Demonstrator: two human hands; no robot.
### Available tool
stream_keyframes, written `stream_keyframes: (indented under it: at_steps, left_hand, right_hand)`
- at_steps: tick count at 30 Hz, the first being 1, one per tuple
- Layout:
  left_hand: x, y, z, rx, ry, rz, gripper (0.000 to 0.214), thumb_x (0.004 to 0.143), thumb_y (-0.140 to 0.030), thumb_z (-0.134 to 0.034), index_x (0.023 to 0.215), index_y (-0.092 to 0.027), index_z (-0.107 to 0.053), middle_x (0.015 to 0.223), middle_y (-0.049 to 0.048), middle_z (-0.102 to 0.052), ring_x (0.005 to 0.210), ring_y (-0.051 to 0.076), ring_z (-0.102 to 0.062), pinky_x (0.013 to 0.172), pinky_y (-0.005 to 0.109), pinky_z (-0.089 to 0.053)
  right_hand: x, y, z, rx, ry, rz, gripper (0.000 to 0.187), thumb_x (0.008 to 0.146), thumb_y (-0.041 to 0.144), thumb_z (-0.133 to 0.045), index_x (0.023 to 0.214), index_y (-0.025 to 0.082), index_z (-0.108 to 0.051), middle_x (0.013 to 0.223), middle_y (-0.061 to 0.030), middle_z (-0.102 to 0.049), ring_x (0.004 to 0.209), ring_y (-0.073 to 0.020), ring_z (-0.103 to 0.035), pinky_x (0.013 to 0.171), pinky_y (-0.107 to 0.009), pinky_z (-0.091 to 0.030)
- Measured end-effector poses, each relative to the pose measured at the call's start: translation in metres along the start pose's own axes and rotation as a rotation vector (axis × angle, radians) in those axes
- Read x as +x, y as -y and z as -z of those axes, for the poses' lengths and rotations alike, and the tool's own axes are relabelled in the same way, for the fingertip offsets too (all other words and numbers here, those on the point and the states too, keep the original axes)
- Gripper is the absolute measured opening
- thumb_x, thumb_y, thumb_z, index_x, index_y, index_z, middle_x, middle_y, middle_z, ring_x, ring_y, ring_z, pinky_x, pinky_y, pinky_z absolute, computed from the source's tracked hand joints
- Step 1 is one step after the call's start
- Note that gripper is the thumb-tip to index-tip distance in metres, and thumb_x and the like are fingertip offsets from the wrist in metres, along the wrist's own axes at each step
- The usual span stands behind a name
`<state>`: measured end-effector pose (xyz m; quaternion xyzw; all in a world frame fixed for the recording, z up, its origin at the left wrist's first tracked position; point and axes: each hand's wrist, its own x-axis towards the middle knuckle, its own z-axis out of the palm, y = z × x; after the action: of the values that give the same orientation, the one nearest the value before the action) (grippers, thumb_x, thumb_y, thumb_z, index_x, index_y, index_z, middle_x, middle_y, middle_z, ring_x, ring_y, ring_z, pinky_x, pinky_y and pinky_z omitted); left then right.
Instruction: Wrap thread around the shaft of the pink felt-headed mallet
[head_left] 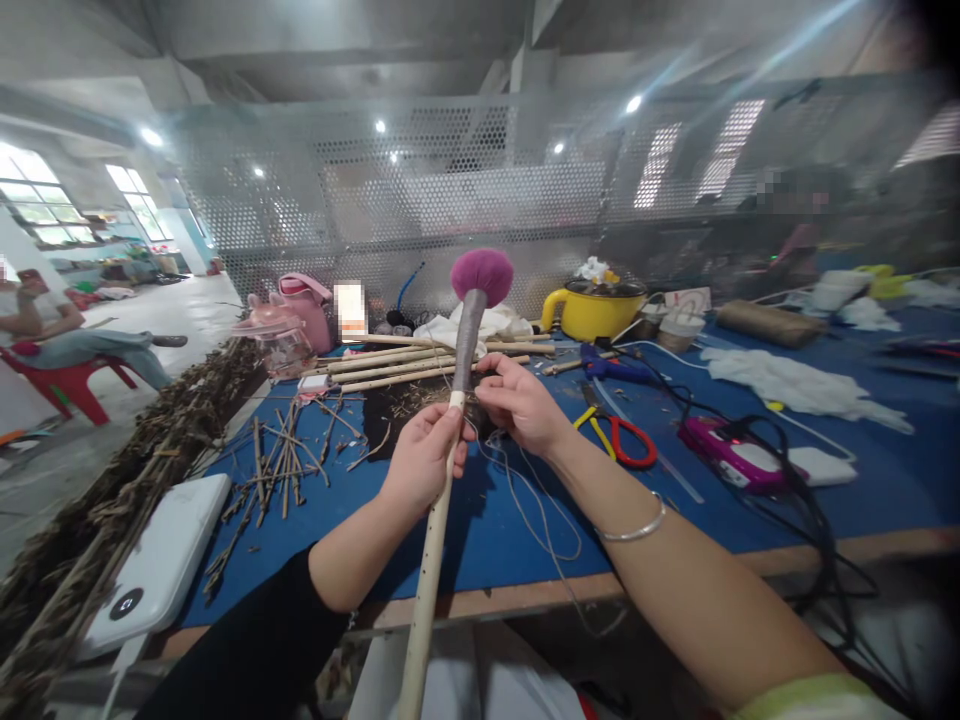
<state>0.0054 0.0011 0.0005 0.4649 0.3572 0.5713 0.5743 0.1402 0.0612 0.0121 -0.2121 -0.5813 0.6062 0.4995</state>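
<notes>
A long pale wooden stick [429, 560] slants up in front of me, topped by a round purple fabric-covered head [482, 277]. Grey cord is wound tightly around the neck [469, 335] under that head. My left hand [429, 455] is closed around the stick just below the winding. At the winding's lower end, my right hand [519, 402] pinches the thin grey cord [541, 515] against or beside the stick; the exact contact is partly hidden by the fingers. Loose loops of this cord hang below the right hand, over the table edge.
On the blue table [300, 530] lie twigs [281, 455], several pale sticks [405, 372], red-handled scissors [630, 443], yellow-handled pliers [596, 430], a blue glue gun [626, 367] and a purple device [739, 455] with black cables. A yellow pot [600, 310] stands behind. A white power bank [161, 560] is at left.
</notes>
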Motion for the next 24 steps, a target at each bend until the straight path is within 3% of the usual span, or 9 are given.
stream_keyframes:
  at_steps: [5,9,13,17,20,24]
  left_hand:
    - [0.000,0.001,0.001,-0.039,0.033,-0.009,0.026,0.075,-0.039,-0.057,0.074,-0.014,-0.048,0.063,-0.0016,-0.054,0.040,0.003,-0.041,0.034,0.014,-0.034]
    - [-0.003,-0.002,0.000,-0.128,0.095,-0.011,0.023,0.078,-0.037,-0.054,0.081,-0.014,-0.051,0.067,-0.0004,-0.055,0.040,0.002,-0.041,0.034,0.014,-0.033]
    - [-0.006,-0.007,-0.001,-0.205,0.211,0.089,0.024,0.080,-0.035,-0.052,0.087,-0.013,-0.053,0.065,0.0003,-0.055,0.039,0.003,-0.042,0.035,0.015,-0.035]
    - [-0.005,-0.008,0.000,-0.264,0.264,0.212,0.027,0.080,-0.037,-0.050,0.094,-0.014,-0.054,0.060,-0.0011,-0.052,0.037,0.003,-0.036,0.033,0.014,-0.032]
    - [-0.004,-0.006,0.001,-0.114,0.168,0.197,0.032,0.080,-0.042,-0.046,0.093,-0.014,-0.054,0.061,-0.0003,-0.053,0.037,0.005,-0.038,0.033,0.016,-0.031]
    - [-0.005,-0.003,0.002,0.318,-0.115,-0.141,0.031,0.071,-0.041,-0.059,0.087,-0.015,-0.055,0.066,-0.0002,-0.057,0.049,0.007,-0.049,0.044,0.017,-0.038]
  right_hand:
    - [0.001,-0.002,-0.001,0.005,0.003,-0.012,0.028,0.070,0.020,-0.063,0.087,0.018,-0.042,0.046,0.0118,-0.036,0.034,-0.0021,-0.022,0.033,-0.014,-0.014]
    - [0.001,-0.004,0.001,0.097,0.137,-0.120,0.033,0.073,0.026,-0.063,0.100,0.017,-0.046,0.048,0.0102,-0.039,0.033,-0.0015,-0.017,0.031,-0.015,-0.009]
    - [0.000,-0.005,0.007,0.196,0.273,-0.253,0.037,0.074,0.030,-0.062,0.106,0.015,-0.050,0.056,0.0068,-0.044,0.034,-0.0004,-0.017,0.033,-0.016,-0.008]
    - [0.000,-0.005,0.010,0.173,0.254,-0.244,0.032,0.072,0.031,-0.063,0.098,0.015,-0.053,0.058,0.0055,-0.047,0.034,-0.0001,-0.019,0.033,-0.016,-0.008]
    - [0.000,-0.005,0.008,0.091,0.195,-0.206,0.028,0.070,0.032,-0.064,0.089,0.013,-0.054,0.053,0.0062,-0.045,0.033,-0.0005,-0.019,0.033,-0.017,-0.008]
    - [0.001,-0.005,0.004,-0.016,0.155,-0.145,0.027,0.070,0.031,-0.065,0.084,0.011,-0.055,0.042,0.0095,-0.034,0.033,-0.0019,-0.018,0.033,-0.018,-0.008]
